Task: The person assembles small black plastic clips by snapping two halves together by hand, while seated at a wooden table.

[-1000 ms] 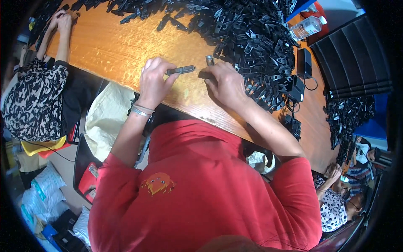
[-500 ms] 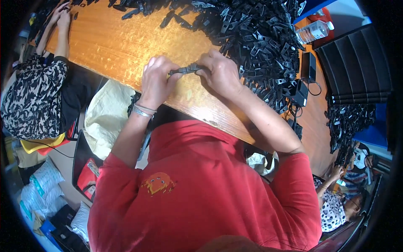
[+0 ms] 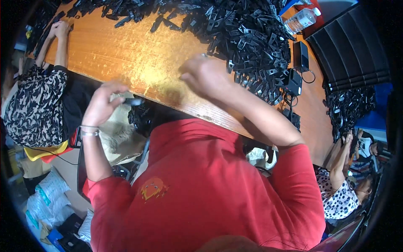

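My left hand (image 3: 102,103) is off the table's edge, over an open pale sack (image 3: 121,145), its fingers and thumb spread apart. Just beyond the thumb tip a small black plastic part (image 3: 133,101), smeared by motion, looks loose in the air. More black parts (image 3: 139,117) show at the sack's mouth. My right hand (image 3: 206,74) hovers over the wooden table (image 3: 126,54), left of a big heap of black plastic parts (image 3: 256,46). Its fingers are bent and blurred, so I cannot see whether anything is in them.
Black boxes with cables (image 3: 294,82) and a clear bottle (image 3: 302,21) are right of the heap. A dark ribbed panel (image 3: 350,50) stands behind them. One co-worker in a patterned top (image 3: 35,98) sits at left, another in a spotted top (image 3: 336,195) at lower right.
My hands have parted. The left has swung left and down off the table with the black part, which has come away from its fingers; the right has drawn slightly left, empty or not I cannot see.
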The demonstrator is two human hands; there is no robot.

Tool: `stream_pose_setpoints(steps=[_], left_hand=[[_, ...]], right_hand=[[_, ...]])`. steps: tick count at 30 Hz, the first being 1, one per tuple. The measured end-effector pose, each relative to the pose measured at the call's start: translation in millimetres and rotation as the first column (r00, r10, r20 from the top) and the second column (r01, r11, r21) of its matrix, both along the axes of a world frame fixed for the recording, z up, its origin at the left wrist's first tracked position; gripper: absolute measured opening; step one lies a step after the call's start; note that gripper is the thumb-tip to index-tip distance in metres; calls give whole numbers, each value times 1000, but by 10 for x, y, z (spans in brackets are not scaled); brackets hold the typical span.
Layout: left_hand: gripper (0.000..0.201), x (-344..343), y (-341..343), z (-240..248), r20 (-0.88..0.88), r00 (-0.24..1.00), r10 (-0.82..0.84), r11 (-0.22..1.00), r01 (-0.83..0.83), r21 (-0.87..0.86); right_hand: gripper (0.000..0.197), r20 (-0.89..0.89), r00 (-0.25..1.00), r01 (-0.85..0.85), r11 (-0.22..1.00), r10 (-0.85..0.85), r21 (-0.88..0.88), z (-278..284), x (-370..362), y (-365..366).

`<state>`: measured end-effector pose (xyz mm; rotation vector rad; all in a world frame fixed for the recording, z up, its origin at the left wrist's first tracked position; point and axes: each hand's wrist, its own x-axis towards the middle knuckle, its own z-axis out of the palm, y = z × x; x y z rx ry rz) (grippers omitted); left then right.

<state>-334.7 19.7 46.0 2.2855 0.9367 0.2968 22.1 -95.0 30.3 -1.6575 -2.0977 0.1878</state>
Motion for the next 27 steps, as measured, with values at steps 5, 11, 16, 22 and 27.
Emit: stream_pose_setpoints(steps=[5, 11, 16, 22, 27], left_hand=[[34, 712, 238, 42, 89, 986, 139, 989, -142, 38], [34, 1896, 738, -138, 46, 998, 45, 864, -62, 500], [23, 2168, 1165, -414, -80, 995, -62, 674, 101, 731], [33, 2046, 979, -269, -80, 978, -195, 780, 204, 592], [35, 1773, 435, -357, 28, 965, -261, 908, 235, 346]], right_hand=[[27, 159, 942, 302, 953, -296, -20, 70, 225, 36], [15, 202, 969, 134, 990, -140, 42, -161, 322, 33], [14, 171, 985, 4, 1000, -1, -19, -13, 346, -61], [12, 165, 985, -41, 998, 47, -44, -76, 410, 17], [12, 287, 958, 39, 997, -17, -73, -147, 422, 35]])
